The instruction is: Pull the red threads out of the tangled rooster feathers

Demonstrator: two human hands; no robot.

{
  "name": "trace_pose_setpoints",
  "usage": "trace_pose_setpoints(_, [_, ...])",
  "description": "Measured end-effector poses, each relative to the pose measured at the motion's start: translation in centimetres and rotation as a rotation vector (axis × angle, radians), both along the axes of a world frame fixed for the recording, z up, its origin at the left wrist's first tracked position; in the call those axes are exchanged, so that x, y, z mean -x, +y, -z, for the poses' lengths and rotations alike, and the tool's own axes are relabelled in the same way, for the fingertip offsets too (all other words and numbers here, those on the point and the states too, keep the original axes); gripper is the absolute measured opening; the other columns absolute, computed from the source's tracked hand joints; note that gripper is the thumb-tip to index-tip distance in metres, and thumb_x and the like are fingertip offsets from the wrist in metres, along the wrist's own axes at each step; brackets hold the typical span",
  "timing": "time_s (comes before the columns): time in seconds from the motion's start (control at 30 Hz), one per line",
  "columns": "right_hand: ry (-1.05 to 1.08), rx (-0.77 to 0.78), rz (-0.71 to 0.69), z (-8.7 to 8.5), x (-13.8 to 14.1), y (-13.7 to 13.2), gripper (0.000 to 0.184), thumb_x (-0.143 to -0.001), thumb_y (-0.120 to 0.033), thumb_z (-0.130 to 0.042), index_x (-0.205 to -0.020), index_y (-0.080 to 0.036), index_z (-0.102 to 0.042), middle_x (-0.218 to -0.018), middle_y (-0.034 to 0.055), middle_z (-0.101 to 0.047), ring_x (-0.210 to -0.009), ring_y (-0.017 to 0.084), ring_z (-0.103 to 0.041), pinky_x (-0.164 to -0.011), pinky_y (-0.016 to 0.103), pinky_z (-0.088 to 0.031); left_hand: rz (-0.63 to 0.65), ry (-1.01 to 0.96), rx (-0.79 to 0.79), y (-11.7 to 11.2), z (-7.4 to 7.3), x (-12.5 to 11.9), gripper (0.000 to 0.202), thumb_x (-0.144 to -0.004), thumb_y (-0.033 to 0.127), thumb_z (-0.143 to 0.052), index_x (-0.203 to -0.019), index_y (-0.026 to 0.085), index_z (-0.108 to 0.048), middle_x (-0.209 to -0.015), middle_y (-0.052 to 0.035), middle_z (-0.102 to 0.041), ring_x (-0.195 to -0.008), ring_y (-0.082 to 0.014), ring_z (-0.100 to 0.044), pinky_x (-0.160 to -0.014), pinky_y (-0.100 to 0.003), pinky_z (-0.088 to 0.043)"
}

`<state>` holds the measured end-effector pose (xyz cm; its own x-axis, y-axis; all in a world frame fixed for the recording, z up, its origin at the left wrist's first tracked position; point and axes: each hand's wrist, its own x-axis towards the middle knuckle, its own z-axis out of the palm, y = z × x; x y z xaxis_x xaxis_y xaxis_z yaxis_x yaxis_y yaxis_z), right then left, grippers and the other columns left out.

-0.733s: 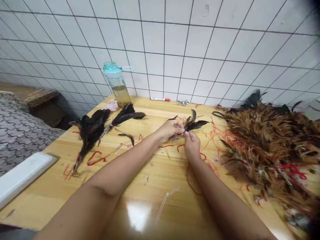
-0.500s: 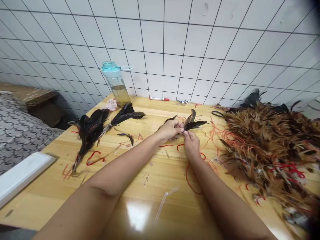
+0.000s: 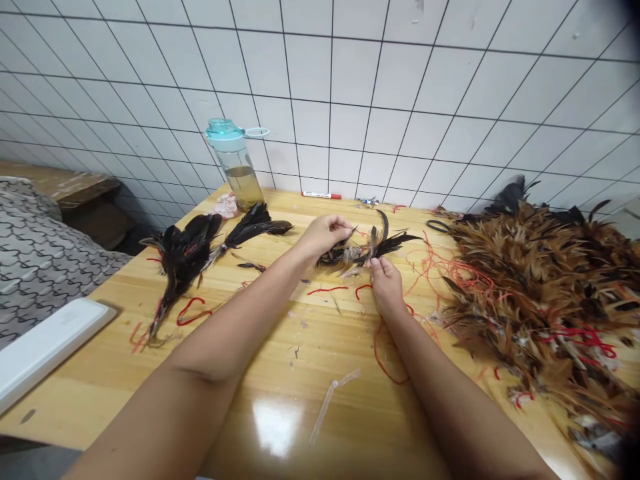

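Observation:
My right hand (image 3: 386,279) is closed, thumb and finger pinching the lower end of a small bunch of black feathers (image 3: 395,243). One long feather in that bunch curves upward. To its left, my left hand (image 3: 327,235) is closed in a pinch at the tip of a dark feather (image 3: 350,236). That feather rises from a loose heap of dark and greyish feathers (image 3: 336,257) on the wooden table (image 3: 280,320). Short red strings (image 3: 327,290) lie just in front of the heap.
A large pile of brown feathers (image 3: 540,280) with tangled red string (image 3: 450,263) covers the right side. Black feather bundles (image 3: 187,250) lie at left, near a water bottle (image 3: 240,167). A red marker (image 3: 321,195) lies by the tiled wall. A white box (image 3: 60,347) sits at the left edge.
My left hand has moved left and slightly up, away from my right hand, to the loose feathers. The right hand keeps its pinch on the black bunch. The view has shifted slightly.

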<state>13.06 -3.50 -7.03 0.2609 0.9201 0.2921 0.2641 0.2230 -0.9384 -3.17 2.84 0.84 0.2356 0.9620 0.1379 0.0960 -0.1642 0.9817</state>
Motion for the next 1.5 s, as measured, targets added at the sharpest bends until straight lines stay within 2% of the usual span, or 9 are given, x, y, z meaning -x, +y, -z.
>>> trace_pose_setpoints(0.2, [0.007, 0.013, 0.037, -0.3, 0.0, -0.2, 0.033, -0.084, -0.051, -0.049, -0.07, -0.022, -0.057, -0.058, -0.0009, -0.048, -0.069, 0.018, -0.05, -0.064, 0.029, -0.04, -0.113, 0.745, -0.138, 2.3, 0.9, 3.1, 0.01, -0.075, 0.026, -0.062, -0.074, 0.016, -0.067, -0.074, -0.0036, -0.067, -0.069, -0.0155, -0.055, -0.066, -0.027, -0.039])
trace_pose_setpoints(0.37, [-0.006, 0.024, 0.038, -0.7, 0.1, -0.5, 0.033, -0.084, -0.051, -0.05, -0.07, -0.022, -0.057, -0.057, -0.0017, -0.047, -0.066, 0.017, -0.049, -0.063, 0.029, -0.039, -0.075, 0.921, -0.14, 2.4, 2.5, 2.5, 0.024, -0.08, 0.036, -0.059, -0.067, 0.018, -0.066, -0.066, -0.0064, -0.066, -0.065, -0.0186, -0.056, -0.065, -0.028, -0.039])
trace_pose_setpoints(0.5, [-0.033, 0.026, 0.032, -0.9, 0.2, -0.6, 0.033, -0.084, -0.049, -0.05, -0.069, -0.022, -0.057, -0.056, -0.0019, -0.046, -0.067, 0.017, -0.049, -0.064, 0.029, -0.039, -0.073, 0.839, -0.13, 2.7, 2.8, 2.3, 0.014, -0.075, 0.026, -0.063, -0.063, 0.018, -0.061, -0.061, -0.0024, -0.061, -0.059, -0.015, -0.05, -0.062, -0.027, -0.037])
trace_pose_setpoints(0.67, [-0.044, 0.033, 0.03, -1.0, 0.3, -0.7, 0.033, -0.085, -0.049, -0.05, -0.069, -0.021, -0.059, -0.056, -0.002, -0.047, -0.066, 0.017, -0.049, -0.063, 0.029, -0.039, -0.166, 0.297, -0.132, 2.6, 2.0, 2.1, 0.009, -0.077, 0.021, -0.06, -0.071, 0.017, -0.055, -0.067, 0.0021, -0.056, -0.062, -0.0101, -0.048, -0.062, -0.022, -0.036])
trace_pose_setpoints(0.83, [-0.035, 0.042, 0.039, -1.1, 0.2, -0.7, 0.033, -0.083, -0.048, -0.051, -0.071, -0.02, -0.063, -0.061, -0.0003, -0.053, -0.069, 0.018, -0.051, -0.068, 0.03, -0.041, -0.023, -0.097, 0.023, 1.2, 0.8, 0.6, 0.011, -0.082, 0.018, -0.055, -0.075, 0.017, -0.048, -0.059, 0.0055, -0.049, -0.05, -0.0059, -0.044, -0.054, -0.019, -0.034])
trace_pose_setpoints(0.97, [-0.023, 0.054, 0.037, -1.0, 0.2, -0.6, 0.032, -0.082, -0.046, -0.052, -0.073, -0.019, -0.067, -0.073, 0.0027, -0.063, -0.075, 0.018, -0.055, -0.078, 0.032, -0.042, 0.061, -0.049, 0.035, -0.3, 0.6, -1.2, 0.01, -0.086, 0.021, -0.055, -0.08, 0.017, -0.048, -0.058, 0.0044, -0.056, -0.05, -0.0058, -0.049, -0.055, -0.018, -0.036])
trace_pose_setpoints(1.17, [-0.009, 0.071, 0.023, -1.0, 0.0, -0.5, 0.034, -0.082, -0.047, -0.053, -0.075, -0.018, -0.069, -0.079, 0.0055, -0.068, -0.08, 0.02, -0.058, -0.08, 0.033, -0.043, 0.116, 0.191, -0.202, -2.1, 0.8, -2.6, 0.005, -0.088, 0.021, -0.051, -0.085, 0.018, -0.05, -0.064, 0.003, -0.061, -0.058, -0.009, -0.058, -0.062, -0.02, -0.041])
trace_pose_setpoints(1.33, [0.0, 0.059, -0.028, -1.0, 0.1, -0.4, 0.037, -0.082, -0.052, -0.053, -0.069, -0.019, -0.065, -0.066, 0.0014, -0.06, -0.072, 0.018, -0.054, -0.07, 0.03, -0.042, 0.028, 0.379, -0.454, -2.5, 0.6, -2.6, 0.005, -0.088, 0.02, -0.049, -0.084, 0.018, -0.051, -0.069, 0.002, -0.059, -0.062, -0.0104, -0.053, -0.067, -0.023, -0.039])
trace_pose_setpoints(1.5, [-0.018, 0.043, -0.049, -0.9, 0.1, -0.3, 0.035, -0.079, -0.051, -0.056, -0.064, -0.02, -0.06, -0.057, -0.0008, -0.051, -0.067, 0.017, -0.05, -0.064, 0.029, -0.04, 0.01, 0.453, -0.514, -2.8, 0.7, -2.9, 0.006, -0.087, 0.02, -0.048, -0.085, 0.018, -0.052, -0.075, -0.0001, -0.059, -0.067, -0.0117, -0.05, -0.067, -0.024, -0.037])
